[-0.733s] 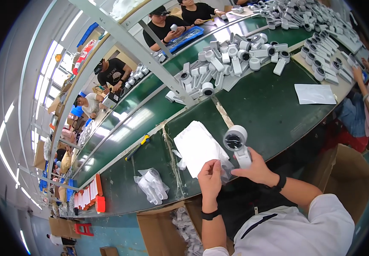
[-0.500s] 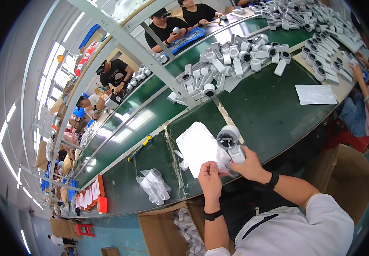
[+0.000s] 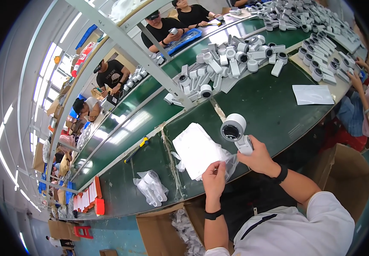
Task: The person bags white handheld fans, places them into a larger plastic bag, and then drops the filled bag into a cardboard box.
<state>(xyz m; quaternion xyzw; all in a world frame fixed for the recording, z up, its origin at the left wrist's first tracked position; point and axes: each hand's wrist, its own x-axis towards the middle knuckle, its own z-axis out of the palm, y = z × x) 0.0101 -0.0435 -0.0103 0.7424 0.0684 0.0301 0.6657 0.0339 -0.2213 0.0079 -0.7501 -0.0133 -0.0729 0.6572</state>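
Note:
My right hand (image 3: 259,158) is closed round the handle of a white handheld device (image 3: 234,126) with a thick round head and a dark, glossy face. It holds the device head-up over the near edge of the green bench. Just left of it, my left hand (image 3: 214,178) pinches the edge of a clear plastic bag (image 3: 232,165), which spreads beneath the device's handle. A stack of flat white sheets or bags (image 3: 196,149) lies on the bench beyond my left hand. To its left rests a clear bag (image 3: 151,188) with white pieces inside.
Many similar devices (image 3: 235,64) lie heaped farther back. A yellow-and-black tool (image 3: 136,149) and an orange bin (image 3: 100,206) are at left. A white sheet (image 3: 313,94) lies at right. Cardboard boxes (image 3: 161,232) stand below the bench edge. Co-workers sit across and at right.
My right hand has lifted the device slightly up and to the right, away from my left hand. More of the clear bag shows between the hands. My left hand has shifted slightly right, still pinching.

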